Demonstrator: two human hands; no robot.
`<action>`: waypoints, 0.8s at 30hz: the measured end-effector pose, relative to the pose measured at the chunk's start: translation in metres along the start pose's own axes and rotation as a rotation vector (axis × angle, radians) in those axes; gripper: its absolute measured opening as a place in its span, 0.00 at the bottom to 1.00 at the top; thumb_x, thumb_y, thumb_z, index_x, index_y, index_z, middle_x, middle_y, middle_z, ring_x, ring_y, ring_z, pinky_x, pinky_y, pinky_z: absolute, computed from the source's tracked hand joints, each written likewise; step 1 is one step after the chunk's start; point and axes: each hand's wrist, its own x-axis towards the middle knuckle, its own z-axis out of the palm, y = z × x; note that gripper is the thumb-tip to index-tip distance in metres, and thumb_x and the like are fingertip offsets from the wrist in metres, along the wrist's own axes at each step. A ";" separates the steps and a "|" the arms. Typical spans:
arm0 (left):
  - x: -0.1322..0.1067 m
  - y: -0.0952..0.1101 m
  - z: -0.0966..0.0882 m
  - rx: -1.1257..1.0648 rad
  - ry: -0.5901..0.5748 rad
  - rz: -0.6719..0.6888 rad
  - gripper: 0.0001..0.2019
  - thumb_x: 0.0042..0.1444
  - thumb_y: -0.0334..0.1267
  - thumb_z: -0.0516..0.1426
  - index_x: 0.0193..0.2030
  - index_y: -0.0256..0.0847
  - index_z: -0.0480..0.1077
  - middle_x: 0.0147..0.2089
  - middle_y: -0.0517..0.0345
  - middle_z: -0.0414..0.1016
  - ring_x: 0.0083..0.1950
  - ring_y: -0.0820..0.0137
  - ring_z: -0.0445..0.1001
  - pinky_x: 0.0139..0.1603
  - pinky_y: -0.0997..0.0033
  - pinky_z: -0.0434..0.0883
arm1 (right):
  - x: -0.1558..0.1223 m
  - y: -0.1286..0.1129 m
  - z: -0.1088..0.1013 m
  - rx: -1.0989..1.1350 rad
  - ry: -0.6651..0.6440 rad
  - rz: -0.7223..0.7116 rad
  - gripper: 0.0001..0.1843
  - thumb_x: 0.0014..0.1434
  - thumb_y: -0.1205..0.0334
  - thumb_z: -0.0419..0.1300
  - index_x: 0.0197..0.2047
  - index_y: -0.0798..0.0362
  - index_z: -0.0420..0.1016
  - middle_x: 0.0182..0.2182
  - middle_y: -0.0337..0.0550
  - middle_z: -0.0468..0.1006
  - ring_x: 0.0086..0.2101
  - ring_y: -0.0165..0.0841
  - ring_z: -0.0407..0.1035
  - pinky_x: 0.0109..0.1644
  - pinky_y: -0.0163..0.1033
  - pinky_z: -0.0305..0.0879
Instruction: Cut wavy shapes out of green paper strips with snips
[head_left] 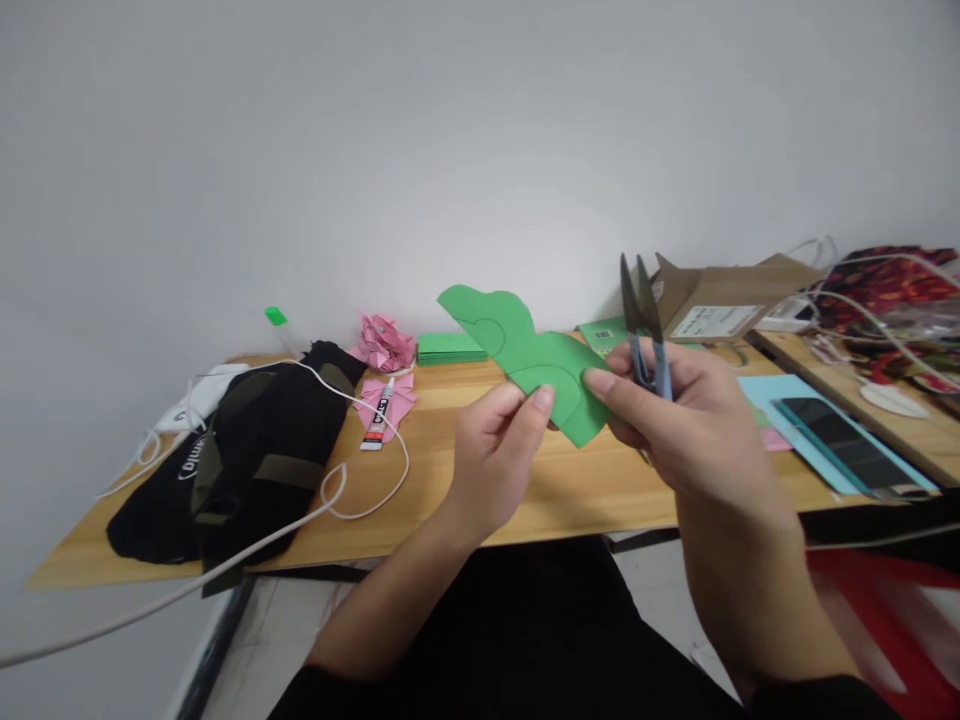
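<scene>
A green paper cutout (525, 355) with curved pencil lines is held up above the wooden table (450, 480). My left hand (499, 450) pinches its lower edge between thumb and forefinger. My right hand (675, 420) also touches the paper's right edge with a fingertip while gripping small blue-handled scissors (643, 325), whose dark blades point upward and stand slightly apart.
A black bag (247, 455) with a white cable (330, 500) lies at the left. A glue tube (375, 420) rests on a pink paper bow (390, 395). Green paper stack (450, 347), cardboard box (720, 295), phone (840, 435) on blue paper at right.
</scene>
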 end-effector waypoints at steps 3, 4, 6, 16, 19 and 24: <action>-0.001 0.000 0.004 -0.006 0.061 0.003 0.20 0.60 0.44 0.60 0.21 0.40 0.59 0.18 0.68 0.56 0.20 0.79 0.52 0.22 0.74 0.53 | -0.004 0.002 -0.001 -0.062 0.051 -0.052 0.12 0.56 0.63 0.67 0.25 0.51 0.69 0.15 0.27 0.56 0.16 0.22 0.48 0.16 0.31 0.41; -0.001 -0.001 0.005 -0.017 0.070 -0.012 0.20 0.59 0.43 0.60 0.21 0.40 0.59 0.18 0.68 0.55 0.20 0.79 0.52 0.22 0.74 0.53 | -0.006 0.003 -0.002 -0.083 0.066 -0.066 0.11 0.56 0.63 0.67 0.26 0.51 0.69 0.16 0.27 0.57 0.16 0.23 0.49 0.16 0.32 0.42; -0.001 -0.002 0.005 -0.034 0.079 -0.042 0.19 0.59 0.43 0.60 0.22 0.40 0.59 0.18 0.68 0.55 0.20 0.79 0.52 0.22 0.74 0.52 | -0.007 0.004 -0.002 -0.130 0.092 -0.090 0.11 0.56 0.63 0.66 0.26 0.51 0.69 0.16 0.28 0.58 0.17 0.23 0.50 0.17 0.32 0.43; 0.005 -0.006 0.006 -0.174 0.103 -0.108 0.18 0.57 0.40 0.62 0.21 0.39 0.61 0.17 0.68 0.60 0.19 0.81 0.57 0.20 0.79 0.56 | -0.015 0.014 -0.002 -0.161 0.084 -0.042 0.16 0.55 0.61 0.68 0.23 0.51 0.66 0.17 0.30 0.57 0.19 0.24 0.48 0.21 0.35 0.42; 0.008 -0.005 0.005 -0.228 0.096 -0.109 0.17 0.57 0.40 0.62 0.22 0.39 0.62 0.16 0.67 0.63 0.18 0.82 0.61 0.20 0.81 0.59 | -0.020 0.015 -0.001 -0.259 0.084 -0.088 0.18 0.55 0.62 0.68 0.22 0.51 0.63 0.17 0.31 0.59 0.20 0.25 0.50 0.22 0.35 0.44; 0.009 0.000 0.003 -0.241 0.056 -0.189 0.15 0.56 0.42 0.62 0.25 0.40 0.63 0.17 0.64 0.71 0.18 0.76 0.73 0.15 0.83 0.58 | -0.023 0.015 0.002 -0.416 0.142 -0.182 0.15 0.56 0.64 0.66 0.24 0.50 0.65 0.17 0.30 0.59 0.19 0.25 0.51 0.22 0.35 0.45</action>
